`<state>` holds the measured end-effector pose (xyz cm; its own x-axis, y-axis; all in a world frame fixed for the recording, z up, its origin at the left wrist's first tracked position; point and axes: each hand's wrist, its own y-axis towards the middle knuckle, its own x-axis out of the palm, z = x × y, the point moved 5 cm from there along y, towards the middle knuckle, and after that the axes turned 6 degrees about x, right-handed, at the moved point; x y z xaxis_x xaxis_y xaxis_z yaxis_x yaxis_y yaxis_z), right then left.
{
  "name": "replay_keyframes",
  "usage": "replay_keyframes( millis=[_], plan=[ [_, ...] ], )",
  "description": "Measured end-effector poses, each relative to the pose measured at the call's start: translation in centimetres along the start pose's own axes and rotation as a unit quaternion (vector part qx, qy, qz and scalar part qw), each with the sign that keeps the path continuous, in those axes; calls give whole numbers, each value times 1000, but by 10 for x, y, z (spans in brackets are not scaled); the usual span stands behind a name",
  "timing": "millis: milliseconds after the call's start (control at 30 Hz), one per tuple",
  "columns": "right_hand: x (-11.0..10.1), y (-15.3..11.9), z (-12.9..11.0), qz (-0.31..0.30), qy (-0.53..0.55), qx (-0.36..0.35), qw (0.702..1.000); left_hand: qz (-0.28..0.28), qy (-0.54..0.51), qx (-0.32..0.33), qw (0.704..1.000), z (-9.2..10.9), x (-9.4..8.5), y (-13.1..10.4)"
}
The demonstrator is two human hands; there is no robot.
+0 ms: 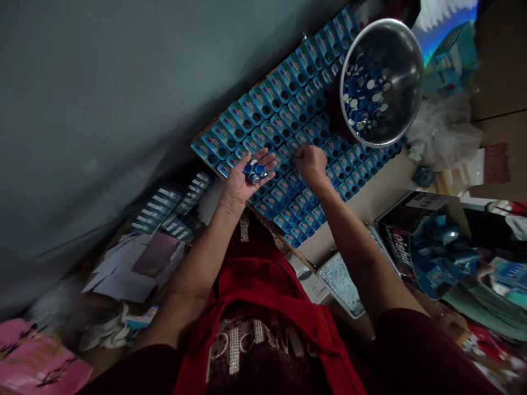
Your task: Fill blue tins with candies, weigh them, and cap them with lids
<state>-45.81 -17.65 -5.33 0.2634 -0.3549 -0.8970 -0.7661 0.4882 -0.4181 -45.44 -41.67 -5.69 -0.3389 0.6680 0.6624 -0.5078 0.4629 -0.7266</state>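
My left hand (242, 178) is palm up with its fingers partly spread, cradling several small round blue-and-silver discs (255, 170). To its right, my right hand (312, 163) is closed with the fingertips pressed together just over the rows of blue packs. Whatever it may pinch is hidden. Beneath both hands, small blue printed packs (269, 131) lie in slanting rows on a board; many have a round dark hollow at one end, and those in the nearer rows show blue rounds there.
A metal pot (401, 109) with many loose blue and white discs stands over the board's far right. A tray of pale bits (340, 277) and a box of blue packs (436, 247) lie at right. Stacked packs (158, 208) and papers (123, 263) are at left, beside a grey wall (102, 82).
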Motion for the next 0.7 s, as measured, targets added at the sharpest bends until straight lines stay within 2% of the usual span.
replay_keyframes(
  millis=[133, 233, 333, 433, 500, 567, 700],
  plan=[
    [1, 26, 5, -13, 2, -15, 1000, 6, -2, -20, 1000, -4, -3, 10],
    [-8, 27, 2, -11, 1, -23, 1000, 8, 4, -36, 999, -6, -3, 12],
    [-18, 3, -16, -16, -10, -48, 999, 11, 15, -59, 998, -10, -1, 10],
    [-23, -34, -45, 0, 58, -145, 988, 14, 25, -76, 997, -15, 1, 9],
    [-18, -55, -59, -21, 111, -205, 972, 32, 27, -77, 996, -18, 0, 11],
    [-9, -68, -65, -52, 139, -232, 961, 57, 26, -76, 995, -22, -3, 14],
    [5, -71, -63, -90, 120, -255, 955, 77, 29, -75, 994, -32, -9, 18]
  ],
)
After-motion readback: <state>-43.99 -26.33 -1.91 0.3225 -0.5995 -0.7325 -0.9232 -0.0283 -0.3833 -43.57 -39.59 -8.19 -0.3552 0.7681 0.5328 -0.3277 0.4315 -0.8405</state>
